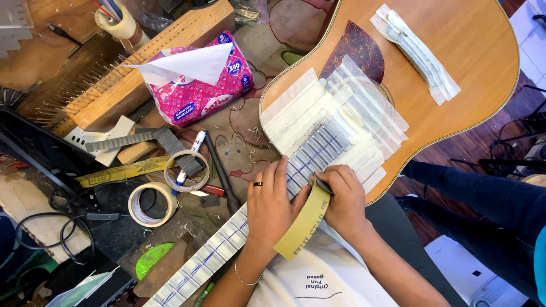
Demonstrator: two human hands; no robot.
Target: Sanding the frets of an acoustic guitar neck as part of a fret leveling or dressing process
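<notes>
An acoustic guitar (455, 74) lies face up across the workbench, its fretboard (216, 250) and the area round the sound hole covered in strips of pale masking tape (335, 122). My left hand (272, 202), with a dark ring, presses flat on the fretboard near the body joint. My right hand (341, 199) pinches a roll of masking tape (304, 222) at its upper edge, right next to the left hand. The roll rests between both hands over the neck.
A pink tissue pack (196, 79), a wooden block with metal pins (114, 85), two tape rolls (151, 203), a marker (190, 156), files and cables crowd the bench on the left. More tape strips (418, 48) lie on the guitar's lower bout. A leg in dark trousers (483, 193) is at right.
</notes>
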